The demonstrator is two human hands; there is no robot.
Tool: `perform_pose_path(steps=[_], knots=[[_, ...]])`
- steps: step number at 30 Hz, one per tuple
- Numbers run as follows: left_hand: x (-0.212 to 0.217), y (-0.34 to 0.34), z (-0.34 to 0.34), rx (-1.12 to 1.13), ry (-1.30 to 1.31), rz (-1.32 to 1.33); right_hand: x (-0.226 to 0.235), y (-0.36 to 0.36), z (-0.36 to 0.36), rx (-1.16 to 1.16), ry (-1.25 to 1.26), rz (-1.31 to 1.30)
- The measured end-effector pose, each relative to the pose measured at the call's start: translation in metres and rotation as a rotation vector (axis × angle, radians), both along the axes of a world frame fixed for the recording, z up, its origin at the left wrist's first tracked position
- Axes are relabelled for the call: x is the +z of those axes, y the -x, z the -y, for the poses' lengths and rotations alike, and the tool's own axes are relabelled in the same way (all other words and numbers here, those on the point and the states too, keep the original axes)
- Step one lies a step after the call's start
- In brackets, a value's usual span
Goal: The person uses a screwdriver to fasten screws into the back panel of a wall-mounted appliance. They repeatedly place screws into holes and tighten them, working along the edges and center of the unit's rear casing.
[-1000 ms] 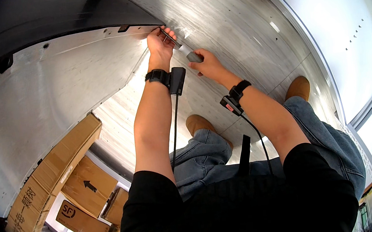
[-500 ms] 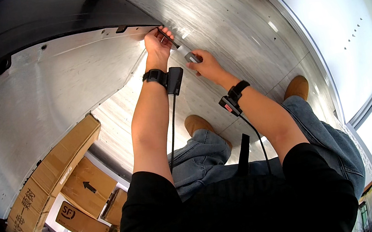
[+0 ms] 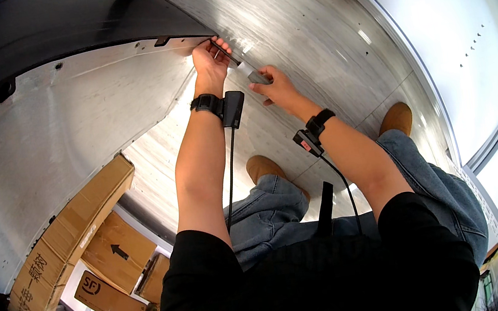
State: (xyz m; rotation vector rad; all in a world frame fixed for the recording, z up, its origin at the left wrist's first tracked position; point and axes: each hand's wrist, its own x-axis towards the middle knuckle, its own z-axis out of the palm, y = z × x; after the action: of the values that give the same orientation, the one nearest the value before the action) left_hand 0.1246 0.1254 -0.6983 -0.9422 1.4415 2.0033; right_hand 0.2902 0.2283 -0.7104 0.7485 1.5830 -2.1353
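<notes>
Left hand pinches the metal panel edge while right hand grips a grey-handled tool; best kept square and steady.

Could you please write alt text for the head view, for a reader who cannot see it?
Seen from above, a person's left hand and right hand work a slim tool at the edge of a grey metal panel; cardboard boxes are stacked lower left.

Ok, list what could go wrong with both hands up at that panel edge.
1. The left hand pinches right at the edge of the grey metal panel; the thin edge might cut or nip the fingers.
2. The right hand holds a slim tool close beside the left fingers; a slip could jab them.
</notes>
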Motion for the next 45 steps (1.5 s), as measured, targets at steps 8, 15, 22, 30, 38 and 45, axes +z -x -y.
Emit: perform_pose_path(steps=[8, 15, 22, 30, 38, 45], knots=[[0.0, 0.001, -0.002, 0.03, -0.007, 0.015, -0.012, 0.005, -0.003, -0.103, 0.138, 0.112], [-0.001, 0.0, 0.0, 0.033, -0.011, -0.002, 0.011, 0.002, -0.003, -0.04, -0.044, 0.033], [0.002, 0.0, -0.004, 0.04, -0.017, 0.003, 0.001, 0.004, -0.008, -0.081, 0.175, 0.096], [-0.002, 0.001, 0.0, 0.044, -0.02, -0.003, 0.006, 0.005, -0.01, -0.074, 0.171, 0.101], [0.0, 0.002, -0.003, 0.046, -0.025, -0.001, -0.029, -0.001, 0.003, -0.09, -0.263, -0.165], [-0.001, 0.001, -0.002, 0.062, -0.039, 0.0, -0.006, 0.011, -0.019, -0.027, 0.311, 0.117]])
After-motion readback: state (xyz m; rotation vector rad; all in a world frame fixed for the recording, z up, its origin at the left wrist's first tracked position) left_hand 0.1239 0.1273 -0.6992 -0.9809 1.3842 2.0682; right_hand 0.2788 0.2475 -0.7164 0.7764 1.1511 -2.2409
